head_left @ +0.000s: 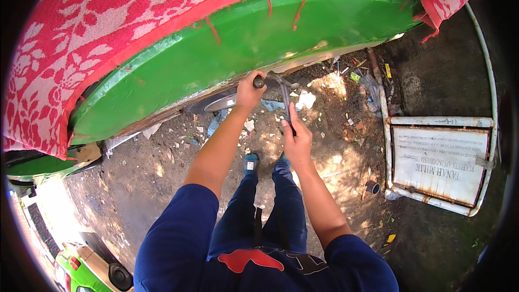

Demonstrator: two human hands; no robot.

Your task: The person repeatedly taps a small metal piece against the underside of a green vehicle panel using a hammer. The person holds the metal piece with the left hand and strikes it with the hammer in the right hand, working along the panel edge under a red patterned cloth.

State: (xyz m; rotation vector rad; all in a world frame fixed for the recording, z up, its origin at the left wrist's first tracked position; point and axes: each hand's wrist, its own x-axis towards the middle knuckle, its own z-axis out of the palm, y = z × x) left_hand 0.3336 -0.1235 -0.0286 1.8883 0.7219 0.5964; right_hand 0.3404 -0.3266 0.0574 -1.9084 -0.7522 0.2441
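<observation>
My left hand is closed around a tool with a dark, round-ended handle, close to the lower edge of a green car body panel. The tool's working end is hidden, so its kind does not show. My right hand grips a hammer by its handle. The hammer's metal head is just right of my left hand, beside the tool's handle; whether they touch I cannot tell. A red and pink patterned cloth, frayed at its hem, drapes over the top of the panel.
Under the panel lies a wheel. Litter and pale chips are scattered on the dirt ground around my feet. To the right leans a rusty white metal frame with a sign board. A short dark pipe piece lies near it. Another green vehicle stands lower left.
</observation>
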